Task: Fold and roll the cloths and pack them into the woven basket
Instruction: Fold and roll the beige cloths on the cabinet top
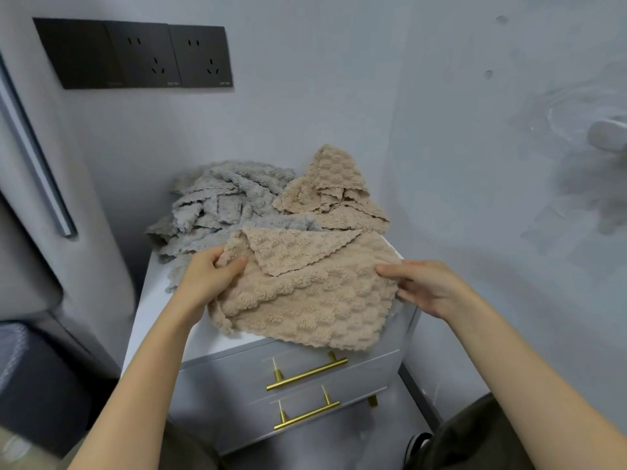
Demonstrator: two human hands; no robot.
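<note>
A beige fluffy cloth (315, 300) lies spread on the white cabinet top (203, 337), its upper left corner folded over toward the middle. My left hand (210, 276) pinches the cloth's left edge between thumb and fingers. My right hand (427, 286) grips its right edge, the fingers curled under the fabric. Behind it a second beige cloth (336, 195) lies crumpled at the back right. Several grey cloths (217, 205) are heaped at the back left. No woven basket is in view.
The cabinet has two drawers with gold handles (305, 374) and stands in a corner between grey walls. Black wall sockets (135, 56) are mounted at the upper left. A grey upholstered piece (34, 198) stands to the left, and a white fitting (607, 134) sticks out of the right wall.
</note>
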